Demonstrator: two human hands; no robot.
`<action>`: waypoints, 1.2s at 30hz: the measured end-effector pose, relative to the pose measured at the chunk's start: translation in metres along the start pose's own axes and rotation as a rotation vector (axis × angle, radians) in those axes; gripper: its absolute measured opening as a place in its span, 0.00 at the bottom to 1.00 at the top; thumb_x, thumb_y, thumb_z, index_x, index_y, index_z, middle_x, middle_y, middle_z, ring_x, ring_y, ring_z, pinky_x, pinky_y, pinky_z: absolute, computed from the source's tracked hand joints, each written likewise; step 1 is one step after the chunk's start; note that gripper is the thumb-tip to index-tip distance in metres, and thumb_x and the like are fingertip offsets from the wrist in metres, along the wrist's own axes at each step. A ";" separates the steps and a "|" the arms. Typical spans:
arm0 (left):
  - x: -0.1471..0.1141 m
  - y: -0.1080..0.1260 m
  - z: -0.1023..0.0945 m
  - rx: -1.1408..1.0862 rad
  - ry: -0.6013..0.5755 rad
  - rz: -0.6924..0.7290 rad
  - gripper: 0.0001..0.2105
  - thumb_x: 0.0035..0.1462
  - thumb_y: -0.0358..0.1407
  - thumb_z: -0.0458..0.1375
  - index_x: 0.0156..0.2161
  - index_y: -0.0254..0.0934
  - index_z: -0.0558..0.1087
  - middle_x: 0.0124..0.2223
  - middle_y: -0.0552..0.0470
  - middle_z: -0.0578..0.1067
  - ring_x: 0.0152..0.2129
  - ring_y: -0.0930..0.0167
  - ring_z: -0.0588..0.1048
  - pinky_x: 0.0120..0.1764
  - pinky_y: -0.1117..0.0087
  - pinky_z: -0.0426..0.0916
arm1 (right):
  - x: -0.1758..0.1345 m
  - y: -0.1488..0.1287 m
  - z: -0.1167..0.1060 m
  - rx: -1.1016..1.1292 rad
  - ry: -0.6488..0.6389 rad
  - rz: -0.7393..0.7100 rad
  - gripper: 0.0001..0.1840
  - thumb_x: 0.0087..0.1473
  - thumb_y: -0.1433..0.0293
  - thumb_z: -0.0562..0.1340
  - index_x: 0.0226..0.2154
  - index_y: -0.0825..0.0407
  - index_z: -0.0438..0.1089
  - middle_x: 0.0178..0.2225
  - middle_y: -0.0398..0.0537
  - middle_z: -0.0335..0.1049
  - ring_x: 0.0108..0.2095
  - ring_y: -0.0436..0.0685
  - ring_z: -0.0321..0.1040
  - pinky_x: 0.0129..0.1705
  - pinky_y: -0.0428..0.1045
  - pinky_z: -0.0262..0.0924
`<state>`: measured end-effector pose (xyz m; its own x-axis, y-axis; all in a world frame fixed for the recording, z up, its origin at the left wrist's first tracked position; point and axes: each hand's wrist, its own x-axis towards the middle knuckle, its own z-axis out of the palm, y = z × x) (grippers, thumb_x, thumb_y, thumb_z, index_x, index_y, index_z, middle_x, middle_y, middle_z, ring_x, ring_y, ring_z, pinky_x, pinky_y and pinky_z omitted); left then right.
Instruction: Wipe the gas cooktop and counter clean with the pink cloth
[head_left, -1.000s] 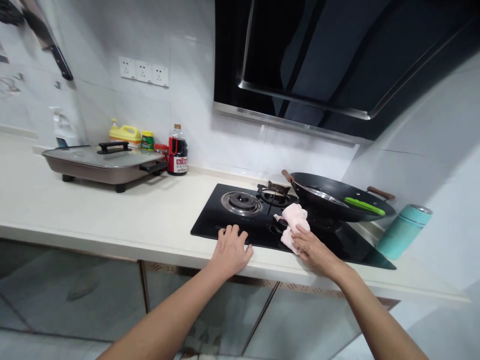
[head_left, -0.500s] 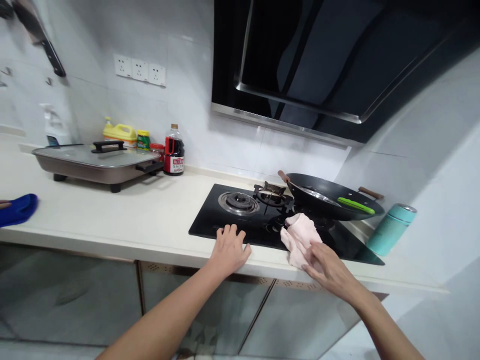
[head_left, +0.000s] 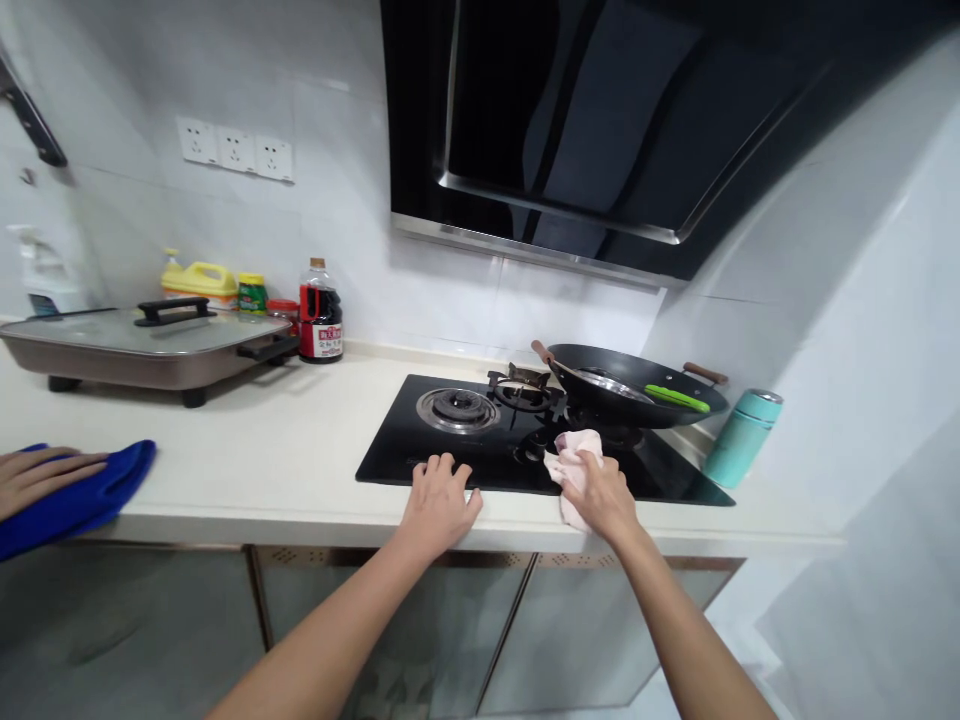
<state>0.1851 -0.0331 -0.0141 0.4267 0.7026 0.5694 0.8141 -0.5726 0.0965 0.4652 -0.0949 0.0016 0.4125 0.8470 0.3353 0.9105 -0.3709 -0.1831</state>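
Observation:
My left hand (head_left: 441, 503) rests on the front edge of the black glass gas stove (head_left: 397, 455), fingers spread and holding nothing. To its right, my right hand (head_left: 602, 497) grips a crumpled pale pink cloth (head_left: 574, 458) at the stove's front edge, pressed down near the control knob (head_left: 534, 447). Part of the cloth hangs over onto the white counter. Behind the cloth, a black wok (head_left: 622, 405) with wooden handles sits tilted on the right burner, and a bright green-handled utensil (head_left: 676, 398) lies in it.
A co-worker's hand (head_left: 37, 478) lies on a blue cloth (head_left: 124, 482) at far left. A lidded electric pan (head_left: 150, 365), soy sauce bottle (head_left: 321, 315) and yellow jug (head_left: 206, 282) stand behind. A turquoise flask (head_left: 744, 440) is right of the stove. The range hood (head_left: 540, 130) hangs above.
My right hand has closed more firmly over the pink cloth and bunched it up. My left hand stays on the stove edge. The co-worker's hand with the blue cloth has come further into view.

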 end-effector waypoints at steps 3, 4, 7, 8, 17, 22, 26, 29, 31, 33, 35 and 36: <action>0.000 0.000 0.000 -0.008 0.008 0.015 0.15 0.64 0.38 0.53 0.49 0.36 0.77 0.47 0.40 0.73 0.47 0.57 0.68 0.50 0.54 0.61 | -0.011 0.026 -0.004 0.021 -0.018 -0.107 0.28 0.59 0.61 0.61 0.61 0.46 0.63 0.48 0.56 0.65 0.47 0.64 0.68 0.46 0.53 0.60; 0.000 0.000 -0.001 -0.010 0.009 0.017 0.15 0.64 0.38 0.53 0.49 0.36 0.77 0.46 0.40 0.72 0.47 0.57 0.68 0.50 0.54 0.61 | -0.014 0.035 -0.006 0.033 -0.022 -0.140 0.28 0.57 0.62 0.62 0.60 0.47 0.63 0.48 0.55 0.66 0.47 0.63 0.69 0.45 0.52 0.60; 0.000 0.001 -0.002 -0.010 0.006 0.011 0.14 0.64 0.38 0.53 0.49 0.36 0.77 0.46 0.40 0.72 0.46 0.57 0.68 0.50 0.54 0.61 | -0.021 0.062 -0.020 0.120 -0.076 -0.209 0.28 0.54 0.63 0.62 0.58 0.45 0.64 0.48 0.52 0.70 0.47 0.63 0.70 0.44 0.51 0.60; 0.000 0.001 -0.002 -0.010 0.005 0.009 0.14 0.63 0.38 0.53 0.49 0.36 0.77 0.46 0.40 0.72 0.46 0.57 0.68 0.50 0.54 0.61 | -0.021 0.072 -0.026 0.162 -0.100 -0.201 0.29 0.54 0.62 0.62 0.59 0.44 0.63 0.48 0.51 0.72 0.46 0.62 0.71 0.43 0.51 0.61; 0.001 0.002 -0.004 0.004 0.000 0.009 0.14 0.63 0.38 0.54 0.48 0.36 0.77 0.45 0.41 0.72 0.46 0.56 0.69 0.49 0.54 0.62 | 0.046 0.178 -0.023 0.081 0.090 0.317 0.42 0.57 0.46 0.54 0.65 0.54 0.59 0.53 0.64 0.73 0.53 0.74 0.71 0.51 0.63 0.63; 0.002 0.002 -0.005 0.011 -0.011 0.014 0.13 0.63 0.39 0.55 0.47 0.37 0.77 0.45 0.41 0.73 0.46 0.56 0.69 0.49 0.54 0.62 | 0.079 0.150 -0.010 -0.097 -0.080 0.177 0.35 0.58 0.49 0.56 0.60 0.52 0.68 0.54 0.65 0.73 0.55 0.76 0.69 0.53 0.67 0.60; 0.002 0.002 -0.004 0.023 -0.016 0.020 0.13 0.63 0.39 0.55 0.48 0.37 0.77 0.45 0.41 0.73 0.46 0.56 0.69 0.49 0.54 0.62 | 0.093 0.107 -0.009 -0.123 -0.176 -0.048 0.31 0.58 0.52 0.59 0.61 0.46 0.67 0.54 0.57 0.75 0.54 0.70 0.71 0.53 0.61 0.60; 0.002 0.002 -0.003 0.027 -0.011 0.023 0.13 0.64 0.39 0.54 0.48 0.38 0.77 0.45 0.41 0.73 0.46 0.57 0.69 0.49 0.55 0.61 | 0.106 0.089 -0.007 -0.104 -0.221 -0.068 0.33 0.59 0.55 0.59 0.65 0.44 0.64 0.55 0.55 0.74 0.53 0.66 0.72 0.52 0.57 0.60; 0.003 0.001 -0.002 0.028 -0.004 0.024 0.13 0.64 0.40 0.53 0.48 0.38 0.76 0.45 0.41 0.73 0.46 0.57 0.69 0.49 0.55 0.61 | 0.113 0.081 -0.005 -0.113 -0.228 -0.075 0.32 0.59 0.57 0.60 0.64 0.44 0.65 0.55 0.55 0.75 0.53 0.66 0.72 0.52 0.57 0.60; 0.003 0.001 -0.002 0.033 0.000 0.021 0.13 0.64 0.40 0.53 0.47 0.38 0.76 0.46 0.41 0.73 0.45 0.57 0.69 0.49 0.55 0.61 | 0.112 0.075 -0.006 -0.118 -0.220 -0.112 0.28 0.59 0.60 0.61 0.61 0.43 0.69 0.53 0.54 0.76 0.53 0.65 0.71 0.52 0.56 0.59; 0.003 0.001 -0.001 0.036 0.004 0.019 0.13 0.64 0.39 0.53 0.47 0.37 0.77 0.45 0.41 0.73 0.45 0.57 0.69 0.48 0.55 0.61 | 0.103 0.068 -0.008 -0.124 -0.195 -0.162 0.23 0.60 0.63 0.59 0.57 0.43 0.72 0.51 0.52 0.77 0.53 0.64 0.71 0.51 0.55 0.58; 0.002 0.001 -0.001 0.033 0.006 0.019 0.13 0.64 0.39 0.53 0.48 0.37 0.77 0.45 0.41 0.73 0.45 0.57 0.69 0.48 0.55 0.62 | 0.095 0.066 -0.009 -0.130 -0.175 -0.182 0.21 0.61 0.64 0.57 0.55 0.44 0.73 0.50 0.52 0.77 0.52 0.63 0.70 0.51 0.54 0.57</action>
<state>0.1863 -0.0326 -0.0114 0.4404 0.6890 0.5756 0.8181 -0.5720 0.0588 0.5644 -0.0421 0.0299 0.2408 0.9528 0.1852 0.9700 -0.2431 -0.0106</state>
